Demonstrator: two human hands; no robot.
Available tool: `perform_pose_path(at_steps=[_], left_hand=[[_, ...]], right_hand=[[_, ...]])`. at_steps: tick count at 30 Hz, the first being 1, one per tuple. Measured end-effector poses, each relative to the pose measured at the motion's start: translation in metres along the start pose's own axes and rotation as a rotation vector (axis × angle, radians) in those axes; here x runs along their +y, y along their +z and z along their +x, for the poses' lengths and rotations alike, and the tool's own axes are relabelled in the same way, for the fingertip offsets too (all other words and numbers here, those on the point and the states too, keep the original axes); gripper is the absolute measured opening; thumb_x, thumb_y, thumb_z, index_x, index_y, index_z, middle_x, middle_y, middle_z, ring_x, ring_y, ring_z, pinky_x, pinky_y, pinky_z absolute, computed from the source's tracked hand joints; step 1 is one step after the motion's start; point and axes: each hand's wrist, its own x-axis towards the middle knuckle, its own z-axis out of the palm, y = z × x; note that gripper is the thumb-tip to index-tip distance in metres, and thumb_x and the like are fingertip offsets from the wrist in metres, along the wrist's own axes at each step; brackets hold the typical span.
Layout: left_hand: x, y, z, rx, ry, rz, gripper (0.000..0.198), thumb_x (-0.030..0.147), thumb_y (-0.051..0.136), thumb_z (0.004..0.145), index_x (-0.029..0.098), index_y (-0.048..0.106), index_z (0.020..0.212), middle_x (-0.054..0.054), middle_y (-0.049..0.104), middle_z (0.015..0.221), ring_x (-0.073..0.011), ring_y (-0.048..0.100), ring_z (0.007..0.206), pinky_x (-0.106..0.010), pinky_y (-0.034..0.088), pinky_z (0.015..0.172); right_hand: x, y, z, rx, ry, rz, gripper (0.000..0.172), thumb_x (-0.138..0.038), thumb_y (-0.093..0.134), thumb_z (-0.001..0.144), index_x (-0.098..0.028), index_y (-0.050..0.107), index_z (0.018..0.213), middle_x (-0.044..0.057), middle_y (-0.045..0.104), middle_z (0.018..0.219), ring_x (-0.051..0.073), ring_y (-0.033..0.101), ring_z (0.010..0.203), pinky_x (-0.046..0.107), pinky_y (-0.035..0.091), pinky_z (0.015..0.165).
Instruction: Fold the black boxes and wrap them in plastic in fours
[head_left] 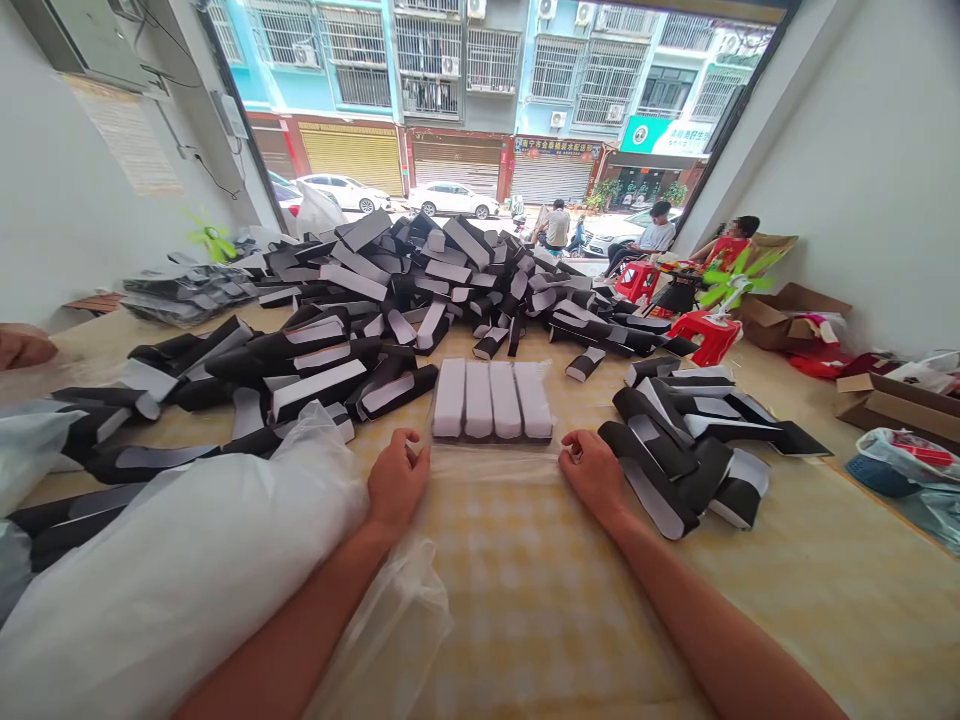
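A clear plastic bag [495,465] lies flat on the table in front of me, its bare end towards me. Inside it, several white foam-like blocks [505,400] with dark edges stand side by side. My left hand [397,482] is closed at the bag's left edge, with thumb and fingers pinched together. At the right edge, my right hand [595,474] is curled the same way on the plastic. Just right of that hand is a small heap of black-and-white padded strips [675,460]. A large, whitish plastic sack [202,540] bulges beside my left forearm.
A big pile of black-and-white strips [442,270] covers the table's far side. Another person's hand [26,345] shows at the left edge. Flat packed bags [187,295] lie at back left. Cardboard boxes [795,320] and a red stool [705,338] stand on the right.
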Motion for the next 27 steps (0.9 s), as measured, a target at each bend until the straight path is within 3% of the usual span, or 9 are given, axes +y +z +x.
perform_pose_path(at_steps=[4,8,11,13,17,20,23,27], left_hand=[[-0.005,0.003,0.001,-0.020,0.102,0.063,0.008,0.022,0.055,0.085,0.023,0.060,0.079,-0.002,0.063,0.077,-0.0196,0.061,0.070,-0.028,0.039,0.059],[-0.009,0.006,0.001,0.027,0.199,0.076,0.020,0.015,0.051,0.085,0.022,0.070,0.085,-0.007,0.063,0.091,-0.0231,0.063,0.085,-0.032,0.047,0.068],[-0.008,0.004,-0.002,0.140,0.367,0.042,0.025,0.018,0.049,0.090,0.022,0.073,0.092,-0.009,0.064,0.092,-0.0247,0.062,0.091,-0.037,0.050,0.081],[-0.005,0.002,-0.005,0.139,0.541,0.013,0.027,0.020,0.047,0.093,0.022,0.074,0.097,-0.010,0.068,0.097,-0.0241,0.063,0.096,-0.039,0.050,0.089],[0.001,0.002,-0.010,-0.246,0.823,0.022,0.032,0.028,0.050,0.096,0.025,0.068,0.122,-0.009,0.065,0.135,-0.0254,0.057,0.127,-0.045,0.043,0.108],[0.002,0.005,-0.010,-0.479,0.847,0.077,0.047,0.035,0.050,0.097,0.027,0.053,0.143,-0.006,0.047,0.155,-0.0251,0.038,0.147,-0.049,0.028,0.122],[-0.002,0.010,-0.008,-0.570,0.799,0.112,0.053,0.041,0.047,0.099,0.026,0.044,0.150,-0.005,0.040,0.159,-0.0236,0.033,0.150,-0.047,0.023,0.125],[-0.008,0.016,-0.006,-0.621,0.729,0.173,0.053,0.047,0.037,0.103,0.025,0.045,0.150,-0.005,0.038,0.160,-0.0238,0.033,0.150,-0.046,0.024,0.125]], right_hand=[[0.007,-0.002,0.000,0.013,-0.050,-0.013,0.016,-0.016,0.047,0.075,-0.021,0.062,0.079,0.007,0.063,0.090,0.020,0.057,0.072,0.032,0.041,0.064],[0.006,-0.006,0.000,0.000,-0.162,-0.080,0.024,-0.010,0.044,0.080,-0.022,0.065,0.077,0.009,0.064,0.087,0.024,0.059,0.082,0.035,0.044,0.072],[-0.006,-0.010,-0.002,0.042,-0.292,-0.090,0.031,-0.011,0.042,0.090,-0.021,0.071,0.092,0.011,0.069,0.097,0.027,0.061,0.094,0.040,0.046,0.084],[-0.018,-0.014,-0.006,-0.002,-0.435,-0.046,0.032,-0.019,0.042,0.097,-0.021,0.071,0.111,0.013,0.069,0.115,0.028,0.060,0.110,0.043,0.045,0.094],[-0.038,-0.018,-0.013,-0.417,-0.793,0.015,0.050,-0.038,0.042,0.102,-0.023,0.045,0.150,0.008,0.043,0.157,0.026,0.035,0.147,0.048,0.030,0.119],[-0.043,-0.019,-0.016,-0.703,-0.846,0.018,0.065,-0.049,0.042,0.102,-0.025,0.023,0.159,0.004,0.026,0.165,0.024,0.018,0.154,0.050,0.014,0.126],[-0.039,-0.021,-0.016,-0.823,-0.779,0.023,0.067,-0.053,0.039,0.102,-0.025,0.019,0.159,0.003,0.022,0.165,0.024,0.014,0.155,0.050,0.008,0.127],[-0.032,-0.026,-0.014,-0.857,-0.722,0.069,0.062,-0.052,0.041,0.102,-0.029,0.023,0.158,0.001,0.022,0.165,0.025,0.016,0.154,0.052,0.007,0.127]])
